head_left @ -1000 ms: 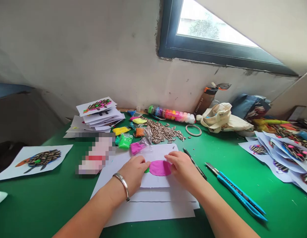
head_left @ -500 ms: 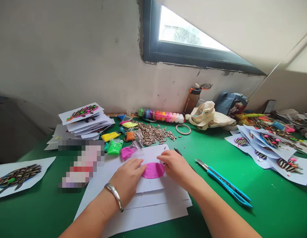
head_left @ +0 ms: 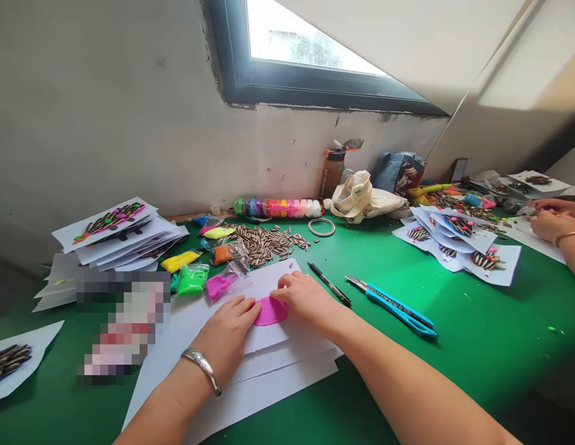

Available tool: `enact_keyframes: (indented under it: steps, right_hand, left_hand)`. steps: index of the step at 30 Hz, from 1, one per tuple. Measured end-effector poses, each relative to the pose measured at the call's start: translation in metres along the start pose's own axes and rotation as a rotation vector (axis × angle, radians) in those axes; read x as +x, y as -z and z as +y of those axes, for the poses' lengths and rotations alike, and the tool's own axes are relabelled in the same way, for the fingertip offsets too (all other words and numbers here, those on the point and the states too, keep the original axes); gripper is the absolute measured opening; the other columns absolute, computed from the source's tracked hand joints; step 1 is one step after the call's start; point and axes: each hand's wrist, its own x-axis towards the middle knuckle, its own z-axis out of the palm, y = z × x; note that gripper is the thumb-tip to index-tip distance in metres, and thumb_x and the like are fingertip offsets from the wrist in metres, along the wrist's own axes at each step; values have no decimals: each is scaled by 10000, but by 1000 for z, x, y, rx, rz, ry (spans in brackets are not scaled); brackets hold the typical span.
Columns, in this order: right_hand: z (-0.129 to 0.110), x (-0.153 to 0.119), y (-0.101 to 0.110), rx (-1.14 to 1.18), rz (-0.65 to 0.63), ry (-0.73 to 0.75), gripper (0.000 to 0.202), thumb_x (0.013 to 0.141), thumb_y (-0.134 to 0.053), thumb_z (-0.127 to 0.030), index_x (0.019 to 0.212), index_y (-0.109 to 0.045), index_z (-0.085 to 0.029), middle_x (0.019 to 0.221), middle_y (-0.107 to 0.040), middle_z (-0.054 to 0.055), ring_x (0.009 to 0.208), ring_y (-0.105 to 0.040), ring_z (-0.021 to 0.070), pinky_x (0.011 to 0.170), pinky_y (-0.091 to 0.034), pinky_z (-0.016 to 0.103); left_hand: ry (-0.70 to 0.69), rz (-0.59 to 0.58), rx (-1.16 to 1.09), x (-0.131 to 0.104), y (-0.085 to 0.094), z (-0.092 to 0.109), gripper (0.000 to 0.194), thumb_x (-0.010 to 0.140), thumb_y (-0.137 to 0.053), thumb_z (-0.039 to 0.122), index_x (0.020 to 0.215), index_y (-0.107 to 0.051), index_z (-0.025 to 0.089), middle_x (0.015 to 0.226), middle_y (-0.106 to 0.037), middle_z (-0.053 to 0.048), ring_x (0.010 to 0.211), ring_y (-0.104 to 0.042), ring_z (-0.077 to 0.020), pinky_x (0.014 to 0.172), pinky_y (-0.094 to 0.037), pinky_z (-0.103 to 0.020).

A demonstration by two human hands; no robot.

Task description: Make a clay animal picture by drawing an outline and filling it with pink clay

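Observation:
A flat magenta clay oval (head_left: 271, 312) lies on the top sheet of white paper (head_left: 269, 339), with small pencil lines below it. My left hand (head_left: 228, 334), with a silver bangle at the wrist, rests on the paper, its fingertips on the oval's left edge. The fingers are spread and hold nothing. On the oval's upper right edge sits my right hand (head_left: 306, 300), its fingers curled and pressed together; what is between them, if anything, is hidden. A magenta clay packet (head_left: 220, 285) lies just beyond the left hand.
Striped seeds (head_left: 264, 244) lie behind colored clay packets (head_left: 192, 279). A black pen (head_left: 329, 283) and blue cutter (head_left: 394, 306) are at the right. Stacks of seed pictures (head_left: 115, 238) flank the work. Another person's hands (head_left: 554, 222) are at the far right.
The view has swung right, bringing another person's hands into sight and showing more of the pen. My right hand has shifted slightly over the oval's upper right; my left fingertips stay on its left edge.

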Motion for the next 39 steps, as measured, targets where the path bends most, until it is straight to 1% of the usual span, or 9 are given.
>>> enact_keyframes:
  steps: [5, 11, 15, 20, 25, 28, 33, 37, 39]
  right_hand:
    - [1, -1, 1, 37, 20, 22, 200, 847, -513, -146, 850, -689, -241, 936, -601, 42, 813, -479, 175, 713, -359, 276]
    - [1, -5, 3, 84, 91, 40, 225, 815, -520, -100, 931, -660, -231, 888, -592, 31, 789, -472, 155, 708, -347, 261]
    - [0, -4, 1, 38, 58, 29, 169, 786, -561, -106, 823, -675, -225, 930, -603, 41, 812, -481, 170, 694, -346, 268]
    - [-2, -6, 1, 78, 90, 46, 254, 793, -542, -70, 932, -665, -243, 932, -617, 30, 835, -493, 161, 717, -359, 251]
    - [-1, -5, 0, 58, 43, 41, 207, 821, -534, -102, 851, -686, -240, 962, -627, 38, 825, -497, 169, 714, -375, 253]
    - [-3, -4, 2, 58, 29, 26, 231, 834, -511, -102, 877, -688, -245, 981, -633, 44, 834, -508, 175, 735, -392, 264]
    - [-22, -10, 9, 71, 58, 7, 423, 812, -527, -125, 1198, -584, -286, 1246, -555, 85, 1056, -494, 243, 849, -403, 358]
    - [-41, -14, 6, 103, 78, 91, 281, 906, -462, -290, 1148, -605, -298, 1287, -535, 65, 1159, -441, 269, 992, -306, 482]
    - [-45, -14, 2, 106, 82, 102, 280, 921, -442, -363, 1141, -601, -297, 1307, -522, 61, 1185, -424, 282, 1020, -258, 532]
  left_hand:
    - [8, -16, 30, 0, 2, 1, 604, 763, -377, -64, 1307, -523, 155, 1342, -537, -90, 1273, -431, -289, 1067, -372, -451]
    - [26, -6, 20, 0, 4, 0, 632, 759, -349, -70, 1346, -468, 131, 1356, -524, -88, 1277, -435, -248, 1085, -359, -423]
    - [23, -22, 26, 0, 2, -1, 625, 738, -374, -67, 1309, -515, 147, 1363, -515, -93, 1285, -426, -260, 1079, -362, -437]
    - [37, 36, -51, -3, 1, -2, 642, 724, -376, -79, 1308, -512, 152, 1343, -535, -99, 1255, -461, -236, 1070, -374, -405]
    - [45, 77, -133, -6, 6, -5, 571, 729, -410, -60, 1198, -601, 203, 1259, -600, -68, 1201, -505, -215, 1047, -393, -378]
    - [92, 71, -160, -10, 13, -10, 522, 778, -402, -21, 1209, -594, 201, 1268, -597, -68, 1177, -528, -198, 1025, -412, -350]
    - [114, 54, -139, -16, 21, -14, 490, 802, -382, -4, 1172, -627, 204, 1202, -633, -66, 1121, -561, -199, 983, -438, -335]
    - [22, 33, -113, -16, 16, -15, 399, 794, -425, 20, 1016, -695, 212, 1044, -662, -69, 1045, -571, -212, 930, -458, -329]
    - [10, 21, -99, -14, 14, -14, 362, 796, -436, 34, 975, -702, 202, 992, -656, -75, 1026, -562, -216, 917, -456, -324]
